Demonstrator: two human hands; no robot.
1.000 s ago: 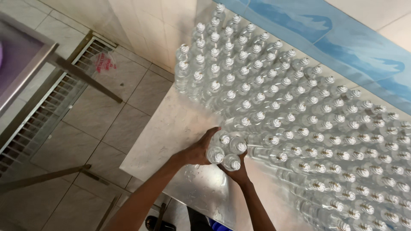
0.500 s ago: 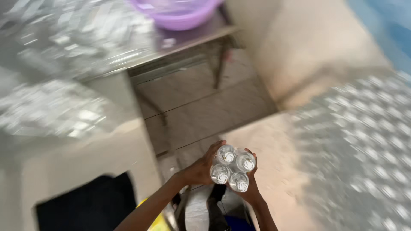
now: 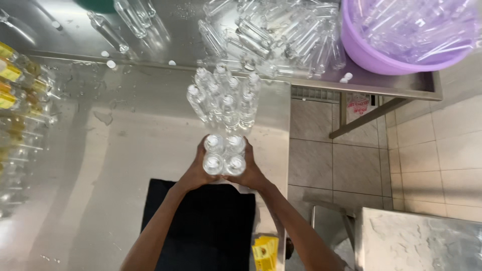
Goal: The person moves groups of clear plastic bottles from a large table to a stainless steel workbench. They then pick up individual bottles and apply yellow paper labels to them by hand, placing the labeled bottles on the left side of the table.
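Observation:
Both my hands clasp a tight cluster of several small clear plastic bottles with white caps (image 3: 224,153), held upright over a steel table (image 3: 100,150). My left hand (image 3: 197,173) presses the cluster's left side and my right hand (image 3: 251,174) its right side. Just beyond the cluster, a group of the same clear bottles (image 3: 223,98) stands upright on the table.
Loose clear bottles (image 3: 271,35) lie on the steel counter at the back. A purple basin (image 3: 396,47) full of bottles sits at the back right. Yellow-labelled filled bottles (image 3: 15,80) line the left. A black cloth (image 3: 201,226) and a yellow box (image 3: 265,252) lie near me. Tiled floor (image 3: 351,155) shows at right.
I have turned from the big stack of bottles to the steel table, carrying the same cluster in both hands. It now sits just in front of the standing group.

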